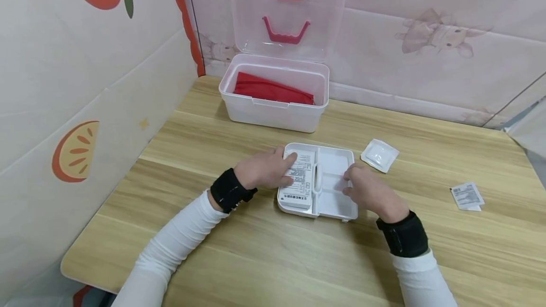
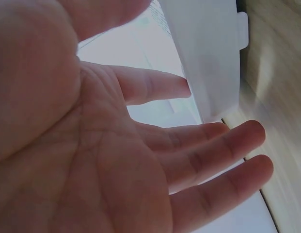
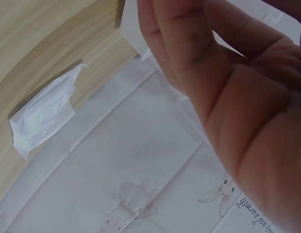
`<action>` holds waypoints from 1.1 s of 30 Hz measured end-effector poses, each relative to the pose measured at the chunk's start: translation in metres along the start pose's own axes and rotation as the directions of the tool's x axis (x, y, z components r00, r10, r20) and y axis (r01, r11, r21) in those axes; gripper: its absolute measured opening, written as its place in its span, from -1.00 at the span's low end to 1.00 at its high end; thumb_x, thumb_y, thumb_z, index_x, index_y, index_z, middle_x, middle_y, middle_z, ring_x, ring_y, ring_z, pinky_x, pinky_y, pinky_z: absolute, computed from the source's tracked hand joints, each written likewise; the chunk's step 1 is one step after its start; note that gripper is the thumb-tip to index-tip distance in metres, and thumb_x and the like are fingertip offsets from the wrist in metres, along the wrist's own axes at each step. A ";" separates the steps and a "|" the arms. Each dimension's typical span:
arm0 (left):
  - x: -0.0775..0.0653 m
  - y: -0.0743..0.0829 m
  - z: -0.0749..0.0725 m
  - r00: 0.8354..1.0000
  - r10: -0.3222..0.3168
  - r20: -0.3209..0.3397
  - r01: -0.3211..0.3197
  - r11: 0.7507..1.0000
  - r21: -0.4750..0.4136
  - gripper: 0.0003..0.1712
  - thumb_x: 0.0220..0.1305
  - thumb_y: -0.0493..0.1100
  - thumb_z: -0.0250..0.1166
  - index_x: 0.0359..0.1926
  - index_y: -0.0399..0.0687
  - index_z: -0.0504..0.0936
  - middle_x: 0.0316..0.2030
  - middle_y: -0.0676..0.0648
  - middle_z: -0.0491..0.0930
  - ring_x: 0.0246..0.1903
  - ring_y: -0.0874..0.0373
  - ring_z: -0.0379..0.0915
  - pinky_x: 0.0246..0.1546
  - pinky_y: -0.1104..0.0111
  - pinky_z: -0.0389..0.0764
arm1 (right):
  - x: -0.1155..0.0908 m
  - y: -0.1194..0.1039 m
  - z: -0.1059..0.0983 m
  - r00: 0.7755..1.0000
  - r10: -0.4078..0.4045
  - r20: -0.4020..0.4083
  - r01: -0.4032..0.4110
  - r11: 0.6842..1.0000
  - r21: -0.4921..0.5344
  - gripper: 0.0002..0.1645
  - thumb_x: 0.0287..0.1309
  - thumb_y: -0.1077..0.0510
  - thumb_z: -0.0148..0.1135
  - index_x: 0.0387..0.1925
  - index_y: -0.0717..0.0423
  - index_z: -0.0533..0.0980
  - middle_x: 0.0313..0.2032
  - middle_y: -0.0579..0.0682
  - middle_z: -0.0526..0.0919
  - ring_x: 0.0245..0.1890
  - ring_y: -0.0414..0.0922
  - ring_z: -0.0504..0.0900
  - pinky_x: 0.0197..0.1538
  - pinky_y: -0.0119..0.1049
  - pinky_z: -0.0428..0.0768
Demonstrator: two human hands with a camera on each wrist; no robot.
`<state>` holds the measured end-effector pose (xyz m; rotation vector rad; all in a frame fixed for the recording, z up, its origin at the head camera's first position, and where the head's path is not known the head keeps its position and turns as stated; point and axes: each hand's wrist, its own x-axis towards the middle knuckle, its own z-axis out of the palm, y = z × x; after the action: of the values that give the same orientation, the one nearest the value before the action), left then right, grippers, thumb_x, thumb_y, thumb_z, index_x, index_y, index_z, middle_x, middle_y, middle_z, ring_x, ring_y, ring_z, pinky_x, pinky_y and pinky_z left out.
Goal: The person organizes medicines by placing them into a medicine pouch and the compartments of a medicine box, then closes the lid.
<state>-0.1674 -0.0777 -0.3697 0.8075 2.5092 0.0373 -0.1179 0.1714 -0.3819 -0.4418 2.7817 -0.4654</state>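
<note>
An opened white plastic case (image 1: 334,162) with a middle handle lies flat on the table. Its left half holds a printed white leaflet or box (image 1: 300,179); dividers cross the right half. My left hand (image 1: 266,168) is at the case's left side, thumb over the printed piece. In the left wrist view, the left fingers (image 2: 208,150) are spread and fairly straight, one fingertip at the case's wall (image 2: 208,58). Curled fingers of my right hand (image 1: 368,191) hold the case's right rim. The right wrist view hides most of that contact behind the hand.
Behind the case stands a clear first-aid box (image 1: 273,116), lid raised, with a red cloth-like item (image 1: 273,90) inside. To the right lie a white sealed packet (image 1: 379,155) and small printed sachets (image 1: 468,196). Walls border the table (image 1: 256,259) at the left and back.
</note>
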 end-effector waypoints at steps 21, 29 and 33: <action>-0.002 0.005 0.002 0.999 -0.006 -0.037 0.005 1.000 -0.019 -0.21 0.42 0.14 0.17 0.51 0.00 0.13 0.41 -0.32 0.17 0.30 -0.06 0.26 0.23 0.07 0.46 | -0.004 0.006 -0.006 0.996 -0.077 -0.045 0.078 0.997 0.024 -0.66 0.17 0.26 0.35 -0.04 0.38 0.59 -0.09 0.26 0.62 -0.15 0.07 0.60 -0.07 -0.01 0.59; -0.005 0.004 0.002 0.999 0.001 -0.034 -0.001 1.000 -0.004 -0.23 0.43 0.15 0.14 0.51 0.00 0.14 0.39 -0.29 0.20 0.30 -0.05 0.26 0.25 0.09 0.44 | -0.011 0.025 -0.021 0.980 -0.059 -0.191 0.082 0.990 0.115 -0.67 0.28 0.23 0.25 -0.02 0.41 0.57 -0.02 0.38 0.59 -0.22 0.13 0.64 -0.13 0.05 0.61; -0.005 0.004 0.002 0.999 0.003 -0.042 -0.003 1.000 0.014 -0.25 0.44 0.15 0.13 0.50 -0.01 0.15 0.37 -0.29 0.22 0.29 -0.04 0.27 0.24 0.10 0.44 | -0.022 0.041 -0.036 0.978 0.036 -0.206 -0.015 0.995 0.103 -0.59 0.31 0.16 0.21 0.04 0.43 0.53 0.01 0.44 0.57 0.00 0.31 0.57 0.01 0.20 0.52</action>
<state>-0.1607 -0.0778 -0.3688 0.8242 2.5509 0.0379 -0.1202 0.2255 -0.3590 -0.3525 2.9412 -0.6796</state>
